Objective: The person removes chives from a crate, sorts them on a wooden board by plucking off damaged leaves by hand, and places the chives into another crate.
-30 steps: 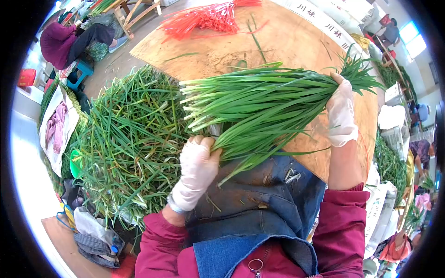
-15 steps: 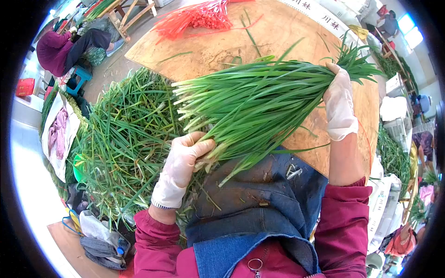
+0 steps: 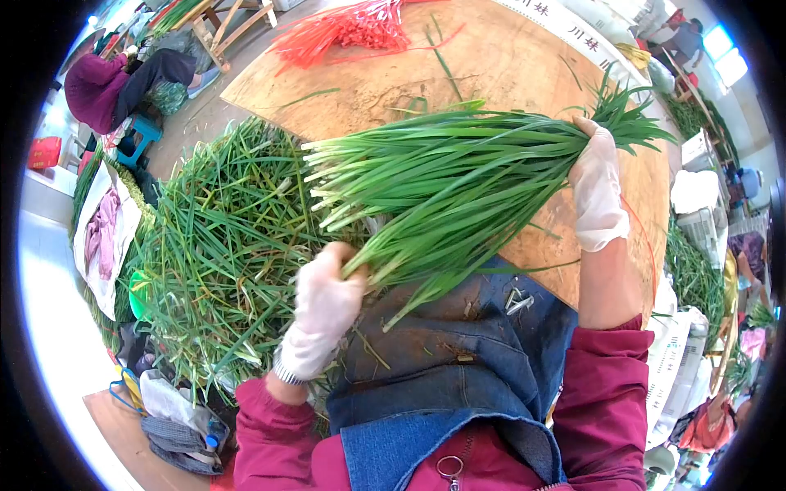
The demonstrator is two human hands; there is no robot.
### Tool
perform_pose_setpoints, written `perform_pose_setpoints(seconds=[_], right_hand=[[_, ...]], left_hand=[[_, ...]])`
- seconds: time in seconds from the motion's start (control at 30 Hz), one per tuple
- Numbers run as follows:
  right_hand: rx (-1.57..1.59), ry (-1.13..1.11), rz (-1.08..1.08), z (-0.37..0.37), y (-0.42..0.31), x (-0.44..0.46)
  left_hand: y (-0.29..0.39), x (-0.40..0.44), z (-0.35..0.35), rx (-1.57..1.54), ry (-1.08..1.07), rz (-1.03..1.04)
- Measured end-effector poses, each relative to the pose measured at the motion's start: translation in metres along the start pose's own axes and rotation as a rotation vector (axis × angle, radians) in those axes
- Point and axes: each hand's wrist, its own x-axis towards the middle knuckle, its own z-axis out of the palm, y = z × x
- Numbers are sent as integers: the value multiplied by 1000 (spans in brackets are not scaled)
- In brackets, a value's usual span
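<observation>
A big bunch of garlic chives (image 3: 458, 172) stretches across the wooden table's near edge, its pale stem ends to the left and leafy tips to the right. My right hand (image 3: 596, 176), in a thin whitish glove, is closed round the bunch near the tips. My left hand (image 3: 327, 295), gloved too, is closed on a few stem ends at the bunch's lower left; its fingertips are partly blurred. One lower stalk hangs apart over the dirty blue denim apron (image 3: 458, 385) on my lap.
A large heap of loose green leaves (image 3: 221, 245) lies left of the wooden table (image 3: 508, 65). Red plastic ties (image 3: 344, 37) rest on its far side. A seated person (image 3: 98, 90) is at the upper left, near a blue stool (image 3: 141, 141). Printed white sheets (image 3: 679, 352) lie at right.
My left hand has turned and shifted slightly, with its fingers now at the lower stem ends and the palm lower. The right hand stays nearly still, holding the chives.
</observation>
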Motion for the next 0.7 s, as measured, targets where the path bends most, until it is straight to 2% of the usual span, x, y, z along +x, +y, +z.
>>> perform_pose_setpoints(seconds=[0.03,0.07,0.1,0.13,0.2,0.27,0.37,0.4,0.43,0.47,0.5,0.6,0.7], right_hand=[[9,12,11,-1,1,2],[18,25,23,-3,2,3],[29,38,37,-4,4,5],[35,20,54,-6,6,8],[48,-21,87,-12,9,16],[45,-40,118,-9,9,12],[40,-37,140,-13,13,21],[34,-32,142,-15,16,27],[26,-41,132,-17,19,30],[20,-53,122,-19,22,32],[16,-65,112,-19,23,31],[-10,-59,116,-13,21,8],[-86,-13,132,-12,17,2]], left_hand=[[-4,-6,-13,0,19,3],[-15,-12,-30,226,201,254],[-19,-19,-53,269,265,245],[-24,-29,-77,291,338,78],[-63,-50,-134,576,560,-19],[-84,-72,-172,1007,630,-174],[-86,-75,-150,1124,633,88],[-76,-69,-126,898,573,207],[-51,-59,-99,657,448,234],[-38,-52,-72,351,315,202],[-25,-43,-52,219,213,167],[3,-17,-11,368,193,351],[22,-30,4,318,122,439]])
